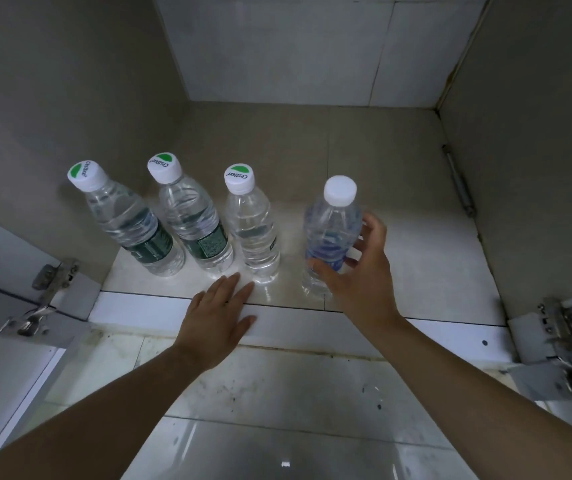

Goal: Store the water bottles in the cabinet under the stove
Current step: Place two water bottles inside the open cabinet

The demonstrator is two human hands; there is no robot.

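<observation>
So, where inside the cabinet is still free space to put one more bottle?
Free: the floor behind the bottle row up to the back wall, and right of the blue-label bottle toward the right wall. Crowded: the front left, where three green-cap bottles stand close together.

The right hand covers the lower right side of the blue-label bottle, so whether the palm touches it cannot be told. Both cabinet doors run off the picture's edges — only their hinged corners show. Both forearms are cut off at the bottom edge. The small print on the green labels is too fine to read — only the cap lettering is clear.
</observation>
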